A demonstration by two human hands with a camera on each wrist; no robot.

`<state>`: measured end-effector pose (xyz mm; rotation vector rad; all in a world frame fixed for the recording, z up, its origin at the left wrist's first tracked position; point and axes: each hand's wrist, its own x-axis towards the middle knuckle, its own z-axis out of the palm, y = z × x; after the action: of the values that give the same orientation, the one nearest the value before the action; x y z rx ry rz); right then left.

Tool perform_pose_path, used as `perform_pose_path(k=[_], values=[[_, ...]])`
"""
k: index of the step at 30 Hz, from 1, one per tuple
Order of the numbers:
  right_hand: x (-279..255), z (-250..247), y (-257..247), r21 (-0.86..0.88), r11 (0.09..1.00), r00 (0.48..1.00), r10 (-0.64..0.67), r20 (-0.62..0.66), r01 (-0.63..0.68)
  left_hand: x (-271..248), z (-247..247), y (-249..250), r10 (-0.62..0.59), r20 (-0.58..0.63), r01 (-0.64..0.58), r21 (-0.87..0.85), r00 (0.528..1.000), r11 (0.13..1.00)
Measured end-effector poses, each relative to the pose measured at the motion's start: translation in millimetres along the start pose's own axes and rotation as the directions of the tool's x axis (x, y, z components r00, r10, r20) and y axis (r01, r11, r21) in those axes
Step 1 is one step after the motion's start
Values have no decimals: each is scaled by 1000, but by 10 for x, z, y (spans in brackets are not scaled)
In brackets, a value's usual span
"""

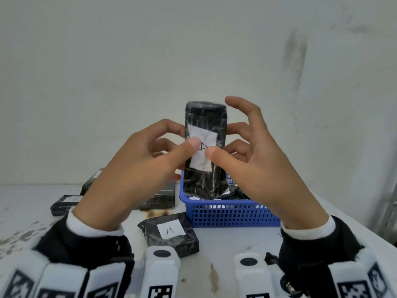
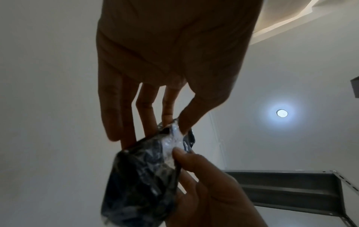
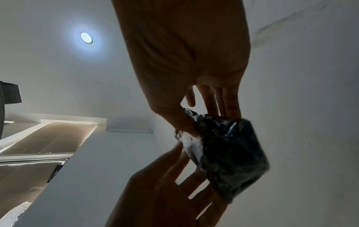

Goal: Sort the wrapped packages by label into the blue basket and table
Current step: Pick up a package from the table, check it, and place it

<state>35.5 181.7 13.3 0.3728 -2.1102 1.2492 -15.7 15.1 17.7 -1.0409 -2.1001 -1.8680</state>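
I hold a black plastic-wrapped package (image 1: 205, 123) upright in both hands, in the air above the blue basket (image 1: 232, 214). Its white label (image 1: 203, 160) faces me and carries an "A" turned on its side. My left hand (image 1: 187, 136) pinches it, thumb on the label and fingers behind. My right hand (image 1: 221, 150) pinches the other edge, thumb on the label, with the index finger lifted free. The left wrist view shows the package (image 2: 139, 176) between both hands from below, and so does the right wrist view (image 3: 229, 153).
A flat black package labelled "A" (image 1: 169, 235) lies on the white table (image 1: 225, 244) in front of the basket. More black packages (image 1: 64, 204) lie at the left, one (image 1: 159, 201) beside the basket. The basket holds several dark packages. A wall stands close behind.
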Motion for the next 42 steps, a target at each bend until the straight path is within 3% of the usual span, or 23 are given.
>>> perform_pose_path(k=[14, 21, 27, 36, 40, 42], values=[[15, -38, 30, -55, 998, 1000, -12, -8, 12, 1, 34, 0, 42, -51, -38, 77, 998, 996], [-15, -56, -59, 48, 999, 1000, 9, 6, -9, -22, 55, 35, -26, -38, 26, 7, 999, 1000], [-2, -30, -16, 34, 999, 999, 16, -30, -15, -19, 71, 29, -57, -73, 56, -22, 996, 998], [3, -40, -33, 45, 999, 998, 19, -60, -16, -17, 84, 52, -32, -33, 31, -28, 999, 999], [5, -32, -35, -2, 1000, 998, -4, -66, 4, -56, 67, 74, -21, 102, 19, 19, 995, 1000], [14, -42, -22, 0, 1000, 999, -5, -48, 5, -63, 57, 70, -15, 86, 12, 43, 996, 999]])
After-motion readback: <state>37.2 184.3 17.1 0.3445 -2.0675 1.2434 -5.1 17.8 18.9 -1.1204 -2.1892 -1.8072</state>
